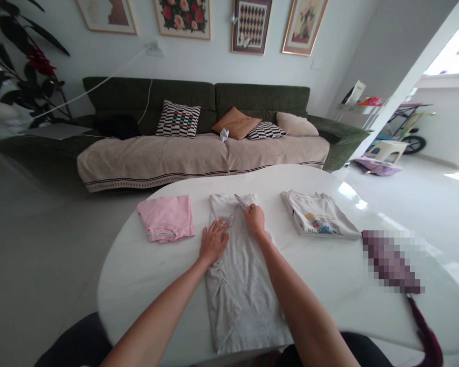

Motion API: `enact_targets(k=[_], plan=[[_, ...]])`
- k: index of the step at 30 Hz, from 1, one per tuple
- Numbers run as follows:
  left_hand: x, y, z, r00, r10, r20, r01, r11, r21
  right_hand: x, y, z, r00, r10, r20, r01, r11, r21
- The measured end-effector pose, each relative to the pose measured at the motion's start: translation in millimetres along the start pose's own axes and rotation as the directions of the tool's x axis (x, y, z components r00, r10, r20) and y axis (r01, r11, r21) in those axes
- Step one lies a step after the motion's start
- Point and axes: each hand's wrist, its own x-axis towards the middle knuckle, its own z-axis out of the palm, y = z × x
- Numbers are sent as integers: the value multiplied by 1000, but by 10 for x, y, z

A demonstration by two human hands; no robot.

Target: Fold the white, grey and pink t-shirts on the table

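Observation:
A light grey T-shirt [241,285] lies lengthwise on the white table [149,270], partly folded into a narrow strip. My left hand [213,240] rests flat on its left side, fingers spread. My right hand [254,219] pinches a fold of the grey cloth near the collar end. A folded pink garment [167,217] lies to the left of the shirt. A folded white T-shirt with a coloured print [318,214] lies to the right.
A dark purple object [424,326], partly blurred out, lies at the table's right edge. Beyond the table stands a green sofa [199,97] with a beige cover and several cushions. A plant stands at far left, and a white stool sits on the floor at right.

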Motion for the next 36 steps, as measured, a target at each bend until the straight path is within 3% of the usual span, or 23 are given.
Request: enact_targets(k=[8,17,24,32,36], plan=[[5,3,1,1000,2,5,-2,1000,10,-49,-170,68,996,-83,28,82,995,54],[4,-12,1,1000,0,6,0,1000,-1,505,-267,169,989,-119,88,113,991,76],[-7,-4,-9,1000,-14,13,14,1000,-17,688,-280,171,975,-169,145,159,984,74],[-13,22,-82,999,13,53,-9,998,-70,666,-361,234,987,-144,70,138,987,81],[-9,24,-77,997,15,77,-13,1000,-28,598,-322,171,981,-192,14,189,975,120]])
